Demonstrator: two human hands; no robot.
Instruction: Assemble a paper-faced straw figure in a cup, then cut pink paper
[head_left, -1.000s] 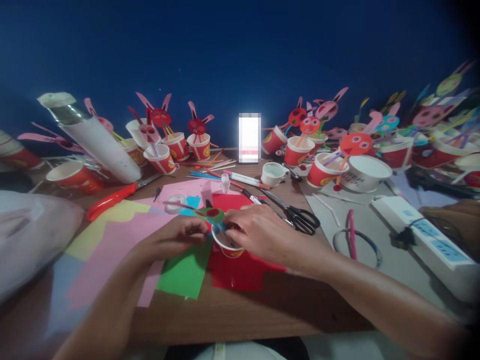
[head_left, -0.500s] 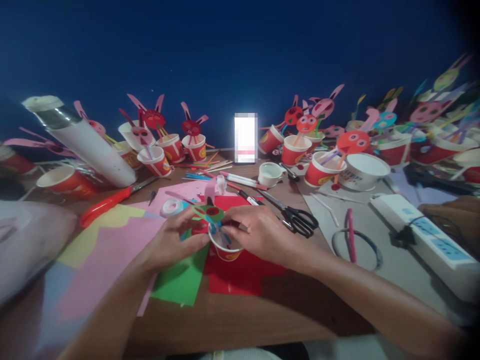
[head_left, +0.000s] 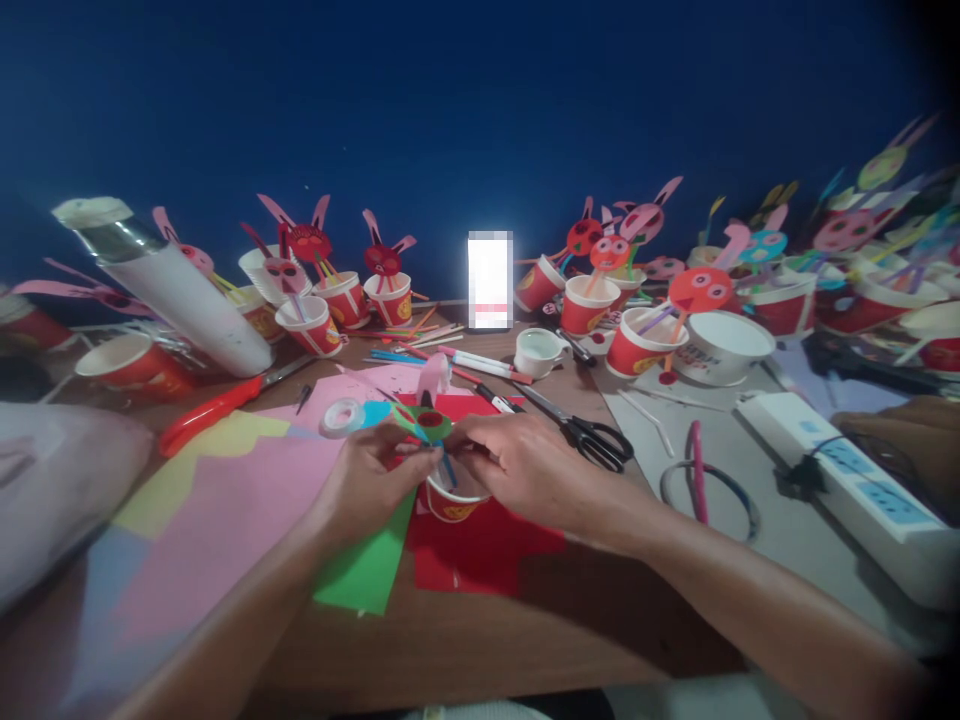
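A small red paper cup (head_left: 452,503) stands on a red paper sheet (head_left: 480,550) in the middle of the wooden table. A green paper head with a red centre (head_left: 426,424) on a blue straw rises from the cup. My left hand (head_left: 375,470) is closed, its fingertips pinching the straw just under the green head. My right hand (head_left: 525,465) is closed too, with fingers curled over the cup's rim and touching the straw from the right.
Pink (head_left: 225,520), yellow and green (head_left: 367,570) paper sheets lie to the left. Black scissors (head_left: 589,435), a tape roll (head_left: 343,416), markers and a red-handled tool (head_left: 217,405) lie nearby. Several finished cup figures line the back. A white power strip (head_left: 847,480) lies at right.
My left hand has moved up from the table to the straw under the green head. The cup now stands more upright between both hands.
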